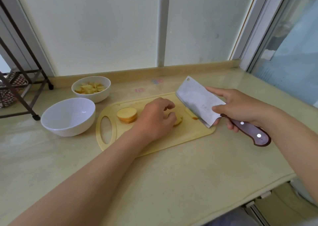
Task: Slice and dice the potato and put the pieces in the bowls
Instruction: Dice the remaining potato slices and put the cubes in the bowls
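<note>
Potato (179, 121) under left hand (155, 117) — cleaver (197, 102) alongside

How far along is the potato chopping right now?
Done: the far bowl holds diced pieces. In hand: the left hand steadies a potato piece while the right hand holds the cleaver. Left: the slice stack is uncut, the near bowl empty.

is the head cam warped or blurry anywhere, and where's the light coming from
Head view: strong wide-angle warp, the window frame and rack lean outward; nothing badly blurred. Head view: soft daylight through frosted panes, only a faint shadow under the left hand holding the potato on the board. Head view: small glint in the empty bowl; knife blade pale, no harsh glare.
</note>
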{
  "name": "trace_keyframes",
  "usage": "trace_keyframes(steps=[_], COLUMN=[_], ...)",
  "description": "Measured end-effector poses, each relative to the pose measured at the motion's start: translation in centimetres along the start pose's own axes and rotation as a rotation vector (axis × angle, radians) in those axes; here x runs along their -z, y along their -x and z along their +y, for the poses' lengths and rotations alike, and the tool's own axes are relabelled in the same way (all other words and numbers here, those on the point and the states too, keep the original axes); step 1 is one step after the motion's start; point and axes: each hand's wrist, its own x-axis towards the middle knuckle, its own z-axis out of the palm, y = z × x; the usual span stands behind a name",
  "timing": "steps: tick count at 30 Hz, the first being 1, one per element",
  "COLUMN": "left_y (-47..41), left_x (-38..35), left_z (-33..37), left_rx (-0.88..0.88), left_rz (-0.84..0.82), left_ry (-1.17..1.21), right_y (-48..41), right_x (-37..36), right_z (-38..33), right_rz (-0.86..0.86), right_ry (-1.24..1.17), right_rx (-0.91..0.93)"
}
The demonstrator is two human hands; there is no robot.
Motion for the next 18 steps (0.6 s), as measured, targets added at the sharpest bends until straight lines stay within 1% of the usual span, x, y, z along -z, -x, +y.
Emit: trace_keyframes(steps=[5, 9, 11, 16, 18], left_y=[-0.1, -0.1, -0.1, -0.2, -0.3], left_x=[0.1, 0.0, -0.1, -0.5, -0.6], left_z=[-0.1, -0.2, -0.2, -0.2, -0.2], left_rx=[0.022, -0.003, -0.040, -0.130, -0.163], left_rz=[-0.015, -0.069, -0.112, -0.186, -0.216], left_ry=[-0.025, -0.057, -0.082, -0.215, -0.248], right_y=[-0.7, -1.6, -2.4, -5.6, -6.6], right_x=[-0.9, -1.3, -1.4, -1.6, -1.8], right_z=[-0.3, -0.7, -0.7, 0.1, 0.6], right_rz=[-0.044, -0.077, -0.073, -0.040, -0.053], right_ry=[-0.013, -0.059, -0.127, -0.418, -0.509], right_rx=[0.044, 0.087, 0.090, 0.078, 0.089])
